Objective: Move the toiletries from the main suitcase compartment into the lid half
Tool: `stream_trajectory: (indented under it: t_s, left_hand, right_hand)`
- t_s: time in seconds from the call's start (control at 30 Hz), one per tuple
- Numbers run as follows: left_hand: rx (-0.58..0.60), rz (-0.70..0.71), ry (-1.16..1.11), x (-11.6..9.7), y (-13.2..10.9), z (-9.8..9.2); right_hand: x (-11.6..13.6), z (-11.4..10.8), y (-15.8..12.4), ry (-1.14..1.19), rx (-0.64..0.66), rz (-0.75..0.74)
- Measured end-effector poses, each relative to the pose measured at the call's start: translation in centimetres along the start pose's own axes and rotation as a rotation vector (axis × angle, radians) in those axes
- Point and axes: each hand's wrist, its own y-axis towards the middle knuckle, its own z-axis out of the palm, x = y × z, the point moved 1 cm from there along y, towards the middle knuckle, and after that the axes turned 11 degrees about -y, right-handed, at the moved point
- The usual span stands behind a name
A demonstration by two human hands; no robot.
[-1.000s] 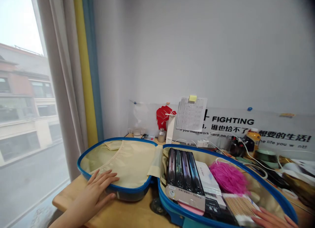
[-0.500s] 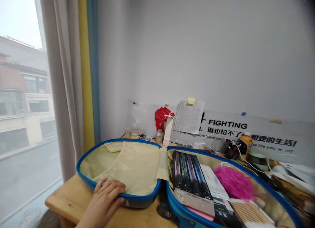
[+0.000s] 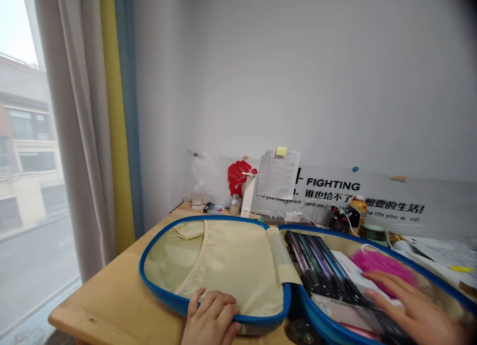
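A small suitcase with blue edging lies spread open on the table, its cream-lined lid to the left. My left hand curls its fingers over the front rim of the lid. Over the packed half, at the right, my right hand has its fingers stretched out and apart, with part of it blurred. Beneath and beside it are a pink mesh bath puff, a white box and a pack of toothbrushes. I cannot tell whether the right fingers touch these things.
The wooden table ends at the left beside a curtained window. Along the back stand a small glass jar, a white upright stand, an orange-labelled bottle and cables. Papers lie at the right, and a banner hangs on the wall.
The view has shifted, and the suitcase sits further right in the picture. My right hand has come into view over the packed half. My left hand stays on the lid's front rim.
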Motion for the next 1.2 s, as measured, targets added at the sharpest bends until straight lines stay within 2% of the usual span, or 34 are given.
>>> stream_trajectory:
  t_s: [0.1, 0.17, 0.23, 0.3, 0.4, 0.43, 0.5, 0.57, 0.6, 0.67, 0.77, 0.93, 1.07, 1.2]
  left_hand:
    - [-0.128, -0.082, -0.009, -1.5, 0.3, 2.8]
    - [-0.251, -0.095, -0.015, -2.5, 0.8, 4.6]
    - [-0.36, -0.043, -0.027, -3.3, 1.6, 5.8]
    - [-0.442, 0.021, -0.036, -3.7, 2.3, 6.1]
    - [-0.5, 0.096, -0.013, -3.0, 2.3, 4.8]
    - [-0.479, 0.119, 0.017, -2.4, 2.0, 3.9]
    - [-0.354, 0.124, 0.123, -0.6, 0.9, 2.0]
    - [-0.23, 0.051, 0.24, 1.5, -0.4, 0.4]
    - [-0.204, -0.001, 0.282, 2.4, -1.1, -0.2]
    - [-0.224, -0.101, 0.312, 3.9, -2.2, -0.7]
    - [-0.232, -0.165, 0.285, 4.8, -3.1, -0.3]
    - [-0.202, -0.186, 0.275, 4.7, -3.6, 0.4]
    - [-0.193, -0.213, 0.3, 4.7, -4.1, 0.6]
    - [-0.205, -0.255, 0.339, 4.7, -5.1, 1.4]
  right_hand:
    - [4.5, -1.0, 1.2, 0.004, 0.248, -0.032]
    - [6.8, -1.3, 1.5, -0.033, 0.341, -0.064]
    - [8.0, -1.2, 1.6, -0.064, 0.392, -0.09]
    - [8.4, -0.7, 1.8, -0.086, 0.412, -0.102]
    - [8.6, -0.1, 2.2, -0.142, 0.448, -0.112]
    - [8.7, 0.1, 2.3, -0.173, 0.463, -0.114]
    - [9.3, 0.2, 2.6, -0.24, 0.49, -0.1]
    - [10.2, 0.1, 2.9, -0.288, 0.502, -0.069]
    - [10.6, 0.0, 3.1, -0.305, 0.504, -0.048]
    - [11.3, -0.1, 3.4, -0.333, 0.506, -0.013]
    - [11.9, 0.0, 3.8, -0.363, 0.5, 0.009]
    - [11.4, 0.5, 4.4, -0.351, 0.427, 0.011]
    - [9.3, 0.8, 5.1, -0.318, 0.339, 0.001]
    - [5.8, 1.3, 5.5, -0.258, 0.271, 0.006]
